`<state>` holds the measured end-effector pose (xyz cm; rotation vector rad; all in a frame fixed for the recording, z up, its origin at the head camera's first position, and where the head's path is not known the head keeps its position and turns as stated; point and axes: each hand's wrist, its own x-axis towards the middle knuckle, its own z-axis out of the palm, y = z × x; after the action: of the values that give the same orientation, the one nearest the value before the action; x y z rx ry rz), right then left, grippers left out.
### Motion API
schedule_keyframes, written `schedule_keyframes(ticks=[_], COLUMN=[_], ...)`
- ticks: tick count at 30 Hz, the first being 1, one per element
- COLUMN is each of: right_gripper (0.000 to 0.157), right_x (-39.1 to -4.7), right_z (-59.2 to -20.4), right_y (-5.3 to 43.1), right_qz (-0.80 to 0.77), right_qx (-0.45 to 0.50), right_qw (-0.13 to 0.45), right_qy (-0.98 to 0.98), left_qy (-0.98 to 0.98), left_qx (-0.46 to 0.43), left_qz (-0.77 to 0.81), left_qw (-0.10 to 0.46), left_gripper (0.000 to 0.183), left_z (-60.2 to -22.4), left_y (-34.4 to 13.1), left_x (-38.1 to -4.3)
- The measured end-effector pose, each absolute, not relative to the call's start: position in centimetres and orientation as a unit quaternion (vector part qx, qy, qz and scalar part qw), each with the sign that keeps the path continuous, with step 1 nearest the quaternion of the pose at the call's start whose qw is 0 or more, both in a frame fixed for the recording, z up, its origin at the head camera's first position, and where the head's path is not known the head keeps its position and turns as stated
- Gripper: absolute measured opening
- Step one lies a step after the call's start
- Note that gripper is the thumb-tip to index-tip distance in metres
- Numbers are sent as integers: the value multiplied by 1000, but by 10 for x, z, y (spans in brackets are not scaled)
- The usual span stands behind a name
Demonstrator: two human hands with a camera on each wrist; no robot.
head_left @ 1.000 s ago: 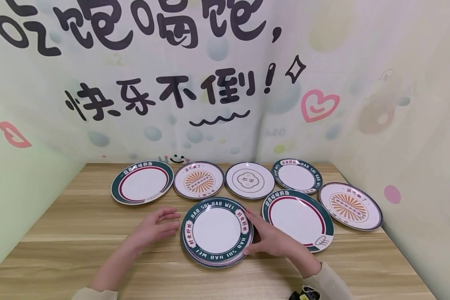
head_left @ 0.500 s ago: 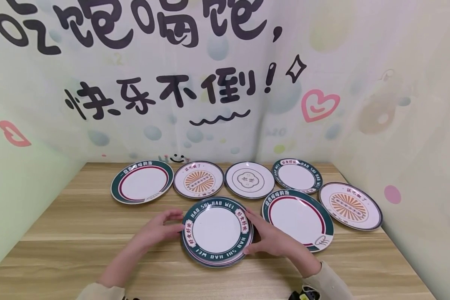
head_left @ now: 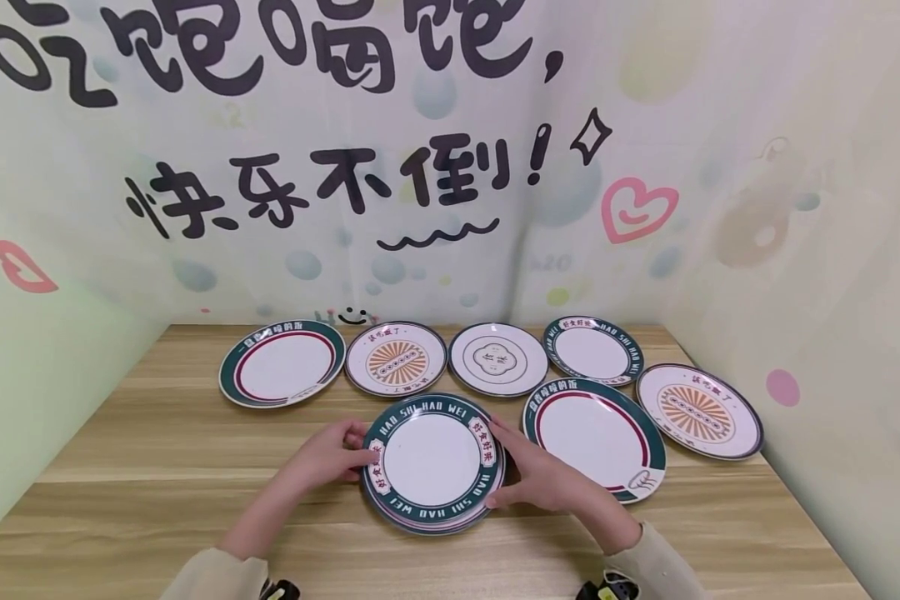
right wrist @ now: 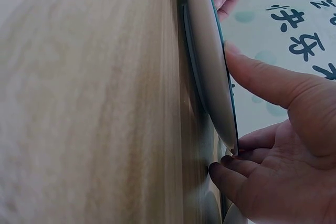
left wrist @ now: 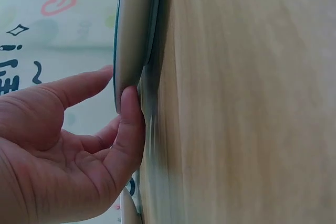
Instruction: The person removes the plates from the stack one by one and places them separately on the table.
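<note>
A round plate with a dark green rim (head_left: 431, 458) lies near the middle of the table, on top of another plate (right wrist: 194, 66) whose edge shows beneath it. My left hand (head_left: 326, 454) pinches its left rim, thumb over the lettered band and fingers underneath, as the left wrist view shows. At the right side my right hand (head_left: 536, 479) holds the rim, with the thumb at the near edge and the other fingers toward the far edge. In the right wrist view those fingertips (right wrist: 228, 169) are at and below the rim.
Behind stand a green-rimmed plate (head_left: 281, 367), an orange-patterned plate (head_left: 396, 358), a white plate (head_left: 498, 379) and another green-rimmed plate (head_left: 588, 354). To the right are a larger green-rimmed plate (head_left: 592, 437) and an orange-patterned plate (head_left: 697, 412). A printed cloth (head_left: 420, 275) hangs behind the wooden table (head_left: 157, 467).
My left hand has moved right from beside the plate to its left rim and taken hold there. The right hand and the plates have stayed in place.
</note>
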<state>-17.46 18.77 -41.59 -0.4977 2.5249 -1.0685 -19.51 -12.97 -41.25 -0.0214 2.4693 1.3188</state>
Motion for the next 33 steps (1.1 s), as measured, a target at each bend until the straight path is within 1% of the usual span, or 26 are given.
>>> schedule_keyframes(ticks=[7,22,33], right_gripper=[105,104,103], right_x=[-174,-173,-173], right_z=[-416,-415,-414], right_y=[187,187,187], right_qz=[-379,-375,-375], right_qx=[-177,-178,-183], right_qw=[175,172,171], right_qy=[891,893,892], left_qy=[882,883,886], left_qx=[-9,-10,-11], left_qz=[443,442,437], left_qw=[162,157,153], left_gripper=[36,24,24], left_z=[-417,-414,-410], left_y=[-129,-128,-128], left_x=[-198,-197,-197])
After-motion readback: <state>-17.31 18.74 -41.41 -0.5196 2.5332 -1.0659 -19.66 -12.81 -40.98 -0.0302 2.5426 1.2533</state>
